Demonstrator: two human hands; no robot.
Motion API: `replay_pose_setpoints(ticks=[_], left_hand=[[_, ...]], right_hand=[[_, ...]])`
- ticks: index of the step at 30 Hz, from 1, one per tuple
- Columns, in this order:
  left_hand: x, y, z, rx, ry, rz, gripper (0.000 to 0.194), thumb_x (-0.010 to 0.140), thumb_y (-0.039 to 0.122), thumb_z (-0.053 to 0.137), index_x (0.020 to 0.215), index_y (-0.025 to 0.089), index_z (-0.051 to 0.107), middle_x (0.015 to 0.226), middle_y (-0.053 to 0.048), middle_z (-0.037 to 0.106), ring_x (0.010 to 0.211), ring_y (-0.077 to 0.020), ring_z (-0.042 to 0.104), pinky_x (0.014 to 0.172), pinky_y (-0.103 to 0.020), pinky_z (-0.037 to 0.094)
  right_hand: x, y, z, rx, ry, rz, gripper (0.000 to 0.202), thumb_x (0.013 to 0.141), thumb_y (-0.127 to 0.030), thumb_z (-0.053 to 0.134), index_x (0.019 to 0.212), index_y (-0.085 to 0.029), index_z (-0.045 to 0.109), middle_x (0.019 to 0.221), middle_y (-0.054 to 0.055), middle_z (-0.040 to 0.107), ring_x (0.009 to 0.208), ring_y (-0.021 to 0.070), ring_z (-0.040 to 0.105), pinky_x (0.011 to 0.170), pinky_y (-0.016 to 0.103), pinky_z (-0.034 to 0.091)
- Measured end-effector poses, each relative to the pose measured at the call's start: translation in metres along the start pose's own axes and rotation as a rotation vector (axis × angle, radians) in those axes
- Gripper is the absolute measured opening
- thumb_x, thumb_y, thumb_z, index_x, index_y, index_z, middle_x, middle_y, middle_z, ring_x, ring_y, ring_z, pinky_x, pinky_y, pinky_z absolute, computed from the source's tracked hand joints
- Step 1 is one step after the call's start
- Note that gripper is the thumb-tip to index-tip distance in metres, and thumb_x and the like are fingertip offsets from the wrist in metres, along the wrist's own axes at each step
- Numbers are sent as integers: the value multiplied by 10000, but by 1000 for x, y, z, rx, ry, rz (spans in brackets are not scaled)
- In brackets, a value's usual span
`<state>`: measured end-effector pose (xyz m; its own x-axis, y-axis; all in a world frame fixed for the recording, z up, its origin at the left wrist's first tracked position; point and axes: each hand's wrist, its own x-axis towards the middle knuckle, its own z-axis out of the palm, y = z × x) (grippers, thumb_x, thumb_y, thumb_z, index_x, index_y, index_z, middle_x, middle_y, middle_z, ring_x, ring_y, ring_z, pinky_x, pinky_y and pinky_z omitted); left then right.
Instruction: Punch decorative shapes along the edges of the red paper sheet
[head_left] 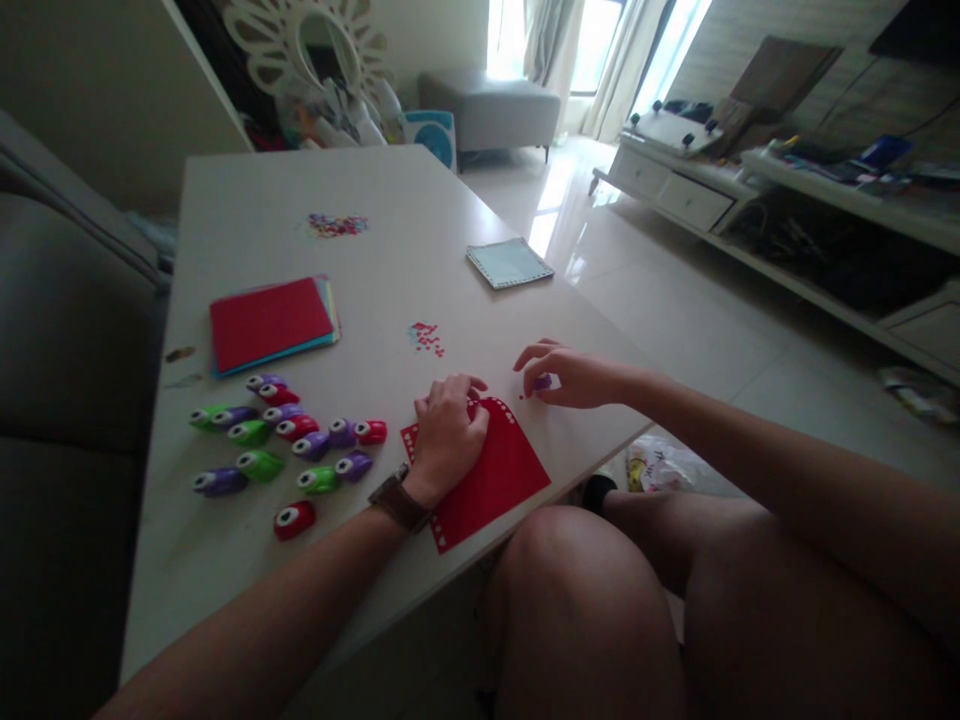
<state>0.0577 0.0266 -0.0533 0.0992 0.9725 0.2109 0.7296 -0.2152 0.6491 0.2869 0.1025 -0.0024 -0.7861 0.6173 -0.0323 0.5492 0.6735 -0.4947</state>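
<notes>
My left hand [448, 432] lies flat on a red paper sheet [501, 478] near the table's front edge, fingers curled at its upper edge. The sheet has small punched holes along its borders. My right hand [564, 374] is just right of the sheet, fingers closed around a small purple paper punch [542, 382] resting on the table. A brown watch sits on my left wrist.
Several small punches, green, purple and red [289, 438], lie left of my left hand. A stack of coloured paper with red on top [270, 322] sits farther back. Punched scraps [426, 338], more scraps [337, 224] and a pale blue sheet [509, 262] lie on the white table [390, 200].
</notes>
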Motion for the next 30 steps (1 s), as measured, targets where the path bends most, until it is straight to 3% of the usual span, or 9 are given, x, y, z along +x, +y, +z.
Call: replay_pose_setpoints(ticks=[8,11,13,15,21,26,30], left_hand=[[-1,1,0,1,4,-3,229,843,139,566,1038,250,607,977,-17,675,1019,-248,580,914,-427,360],[0,1,0,6,6,-1,226,846,140,569,1039,252,606,977,-16,675,1020,-245,582,919,-426,363],[0,1,1,8,7,1,226,846,141,573,1041,253,603,980,-15,675,1024,-245,583,920,-427,365],[0,1,0,7,9,3,227,846,142,579,1043,254,599,984,-16,676,1027,-247,584,919,-427,367],[0,1,1,17,5,1,212,850,156,596,1037,255,600,989,-21,684,1023,-252,590,922,-429,380],[-3,5,1,109,55,33,223,857,176,617,1068,243,595,1102,-53,673,1091,-268,584,918,-424,397],[-9,11,0,176,-3,101,152,885,206,609,1032,242,590,914,-21,687,897,-227,627,864,-379,416]], right_hand=[[3,-4,7,-73,-62,81,234,779,-73,591,851,-226,752,1273,75,664,1221,285,534,1057,479,381],[4,-5,9,-100,-65,112,416,771,-71,574,1085,-275,755,1405,71,600,1307,317,484,1055,514,380],[5,-7,8,-116,-38,120,622,770,-58,551,1321,-324,661,1485,73,541,1360,327,443,1051,529,385],[6,-8,7,-122,9,118,685,778,-53,537,1407,-318,592,1477,84,546,1360,322,447,1059,537,385],[6,1,2,-91,75,119,419,807,-106,605,1197,-237,682,1260,97,656,1211,281,562,1059,463,414],[1,10,2,-58,32,164,288,760,-108,661,1029,-201,701,1061,81,669,921,213,621,856,342,485],[3,8,6,-74,40,163,191,792,-145,649,971,-193,693,995,75,663,878,202,606,817,321,469]])
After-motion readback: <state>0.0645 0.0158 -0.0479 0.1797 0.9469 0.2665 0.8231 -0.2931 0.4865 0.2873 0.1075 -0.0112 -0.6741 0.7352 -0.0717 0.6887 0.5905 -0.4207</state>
